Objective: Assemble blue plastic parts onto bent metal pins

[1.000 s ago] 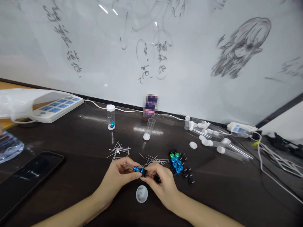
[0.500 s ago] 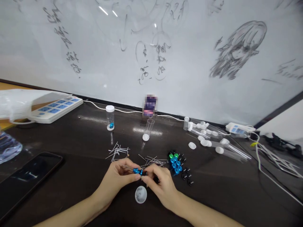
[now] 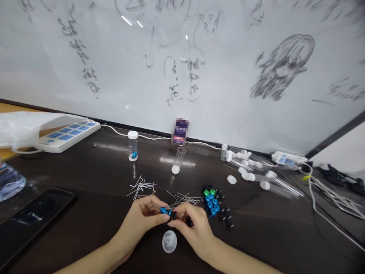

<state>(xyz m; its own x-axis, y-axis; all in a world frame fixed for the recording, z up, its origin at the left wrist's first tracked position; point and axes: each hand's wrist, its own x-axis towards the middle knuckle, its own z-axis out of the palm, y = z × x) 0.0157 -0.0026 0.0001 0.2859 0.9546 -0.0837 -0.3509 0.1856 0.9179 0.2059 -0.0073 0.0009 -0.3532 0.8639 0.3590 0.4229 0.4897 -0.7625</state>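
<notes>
In front of me, my left hand is closed on a small blue metal fitting, with a thin metal rod running back from it under the fingers. My right hand meets it from the other side, thumb and forefinger around a black thumbscrew at the fitting's end. Something dark shows under its curled fingers, too hidden to name. Just below the hands sits a small translucent round cup with dark bits in it. Beyond them lie bent hex keys in a loose pile.
Another hex key pile lies left. Blue and green fittings and black screws cluster right. A capped tube and an open tube stand behind. More tubes, a phone and a power strip are around.
My right fingertips have parted slightly, with the thumb a little lower, so more of the black thumbscrew shows. The left hand keeps hold of the blue fitting. The whole view has shifted slightly.
</notes>
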